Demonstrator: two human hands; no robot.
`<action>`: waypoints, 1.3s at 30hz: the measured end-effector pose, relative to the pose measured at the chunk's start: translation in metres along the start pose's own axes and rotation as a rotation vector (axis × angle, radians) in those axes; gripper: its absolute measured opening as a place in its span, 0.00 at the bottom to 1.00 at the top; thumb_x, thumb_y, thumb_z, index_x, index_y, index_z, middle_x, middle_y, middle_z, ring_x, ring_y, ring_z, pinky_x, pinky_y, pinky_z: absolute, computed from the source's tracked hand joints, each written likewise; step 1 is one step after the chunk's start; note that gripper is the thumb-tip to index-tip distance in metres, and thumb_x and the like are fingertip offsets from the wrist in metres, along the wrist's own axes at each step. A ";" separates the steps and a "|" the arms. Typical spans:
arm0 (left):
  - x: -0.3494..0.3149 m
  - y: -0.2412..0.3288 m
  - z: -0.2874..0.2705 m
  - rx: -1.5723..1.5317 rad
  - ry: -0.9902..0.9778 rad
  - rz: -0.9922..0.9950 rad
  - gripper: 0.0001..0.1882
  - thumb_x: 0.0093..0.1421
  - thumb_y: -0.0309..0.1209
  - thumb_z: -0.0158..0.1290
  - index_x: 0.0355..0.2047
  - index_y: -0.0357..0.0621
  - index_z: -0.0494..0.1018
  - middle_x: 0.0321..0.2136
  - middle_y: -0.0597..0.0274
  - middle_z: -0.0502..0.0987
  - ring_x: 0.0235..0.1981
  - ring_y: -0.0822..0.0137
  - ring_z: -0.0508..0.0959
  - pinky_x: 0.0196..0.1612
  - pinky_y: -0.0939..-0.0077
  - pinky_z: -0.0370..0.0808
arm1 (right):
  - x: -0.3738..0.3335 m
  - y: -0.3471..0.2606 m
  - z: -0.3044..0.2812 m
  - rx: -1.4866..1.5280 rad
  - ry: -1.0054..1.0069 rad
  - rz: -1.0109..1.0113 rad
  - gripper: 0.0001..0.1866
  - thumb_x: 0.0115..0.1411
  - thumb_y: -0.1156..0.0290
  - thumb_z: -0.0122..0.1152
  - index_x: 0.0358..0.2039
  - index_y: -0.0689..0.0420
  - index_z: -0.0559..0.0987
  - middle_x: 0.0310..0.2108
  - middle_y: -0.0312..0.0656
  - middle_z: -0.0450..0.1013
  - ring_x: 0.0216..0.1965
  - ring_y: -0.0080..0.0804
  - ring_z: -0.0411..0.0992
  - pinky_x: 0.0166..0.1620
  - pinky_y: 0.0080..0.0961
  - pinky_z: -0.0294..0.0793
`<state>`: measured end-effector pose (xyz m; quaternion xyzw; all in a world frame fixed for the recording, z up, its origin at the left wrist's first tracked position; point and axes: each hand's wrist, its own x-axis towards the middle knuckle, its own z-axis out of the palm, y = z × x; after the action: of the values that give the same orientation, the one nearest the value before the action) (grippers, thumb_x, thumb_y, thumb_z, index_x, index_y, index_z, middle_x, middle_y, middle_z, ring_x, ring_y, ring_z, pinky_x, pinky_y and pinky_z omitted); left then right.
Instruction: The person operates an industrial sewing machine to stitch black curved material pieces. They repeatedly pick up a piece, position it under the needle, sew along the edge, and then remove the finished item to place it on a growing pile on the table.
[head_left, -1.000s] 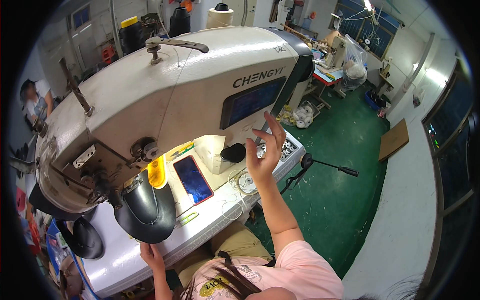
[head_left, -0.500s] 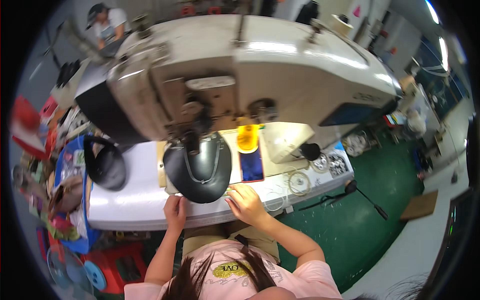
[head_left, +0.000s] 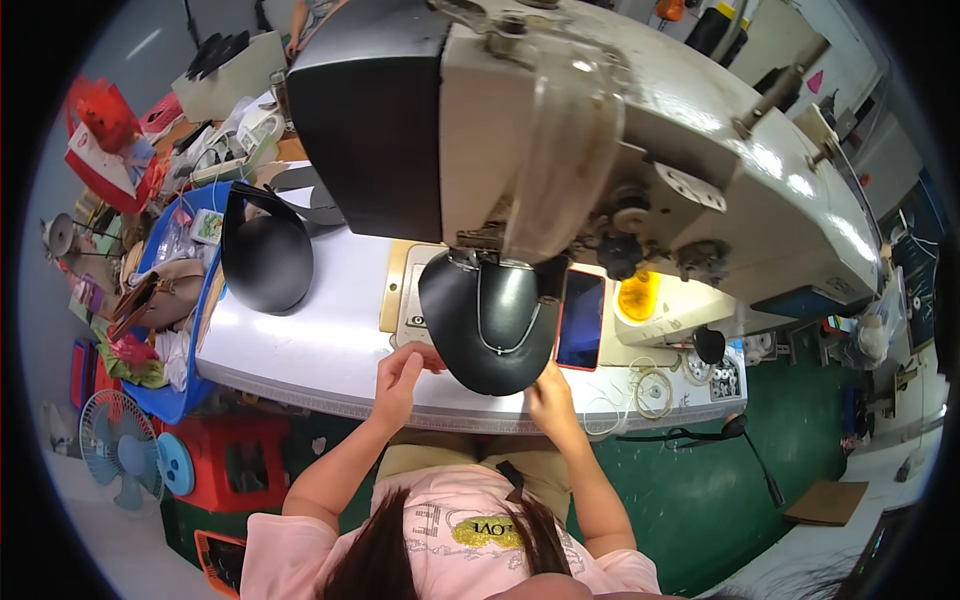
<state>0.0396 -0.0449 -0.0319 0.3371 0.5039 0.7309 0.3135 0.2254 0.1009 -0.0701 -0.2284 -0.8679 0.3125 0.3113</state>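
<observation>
"Where's the black piece (head_left: 488,373) lying?"
"By the surface's (head_left: 285,345) front edge. Left hand (head_left: 398,383) is resting loosely spread; right hand (head_left: 553,400) is touching the piece, can't tell its grip."
"Lettering?"
"Showing on the shirt (head_left: 440,510)."

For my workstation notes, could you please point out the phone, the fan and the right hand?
Phone (head_left: 580,321), head view: its dark screen.
Fan (head_left: 136,455), head view: its blue hub.
Right hand (head_left: 554,403), head view: back of the hand.

This is a sewing workshop: a large industrial sewing machine (head_left: 700,130) stands on a white worktable (head_left: 290,345), a black curved panel (head_left: 495,315) sits beneath its head, metal bobbins (head_left: 725,383) lie near the table's end, and the floor (head_left: 670,490) is green.
</observation>
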 end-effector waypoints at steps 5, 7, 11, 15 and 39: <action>0.028 0.033 0.017 -0.309 -0.087 -0.208 0.15 0.60 0.35 0.43 0.40 0.35 0.66 0.35 0.60 0.72 0.36 0.71 0.71 0.39 0.77 0.69 | 0.004 0.004 -0.011 1.016 0.270 0.622 0.05 0.57 0.72 0.49 0.32 0.60 0.70 0.21 0.34 0.65 0.18 0.16 0.62 0.21 0.12 0.61; 0.040 0.038 0.024 -0.346 -0.063 -0.376 0.16 0.58 0.33 0.47 0.43 0.37 0.64 0.37 0.60 0.71 0.38 0.71 0.71 0.41 0.76 0.69 | 0.013 0.008 -0.009 1.354 0.201 0.613 0.11 0.59 0.64 0.46 0.33 0.61 0.70 0.19 0.33 0.64 0.17 0.16 0.60 0.19 0.12 0.60; 0.050 0.052 0.049 -0.428 0.104 -0.483 0.22 0.52 0.26 0.54 0.47 0.42 0.61 0.38 0.62 0.70 0.41 0.71 0.71 0.45 0.76 0.69 | 0.062 -0.033 -0.004 1.670 0.410 0.870 0.19 0.60 0.54 0.41 0.37 0.58 0.71 0.22 0.34 0.69 0.16 0.17 0.61 0.17 0.12 0.60; 0.055 0.048 0.033 -0.383 -0.010 -0.451 0.20 0.53 0.27 0.53 0.45 0.41 0.62 0.39 0.63 0.70 0.42 0.71 0.70 0.45 0.76 0.69 | 0.067 -0.019 -0.007 1.716 0.346 0.740 0.10 0.58 0.63 0.47 0.34 0.55 0.71 0.29 0.34 0.73 0.14 0.16 0.63 0.16 0.13 0.63; 0.056 0.036 0.040 -0.412 -0.022 -0.385 0.20 0.53 0.27 0.53 0.45 0.41 0.62 0.39 0.66 0.69 0.41 0.75 0.68 0.45 0.78 0.66 | 0.074 0.029 -0.026 1.530 0.347 0.495 0.16 0.55 0.63 0.53 0.41 0.59 0.69 0.37 0.44 0.71 0.39 0.37 0.71 0.45 0.34 0.71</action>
<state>0.0352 0.0106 0.0224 0.1723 0.3962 0.7413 0.5137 0.1971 0.1751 -0.0451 -0.1830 -0.2791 0.8376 0.4326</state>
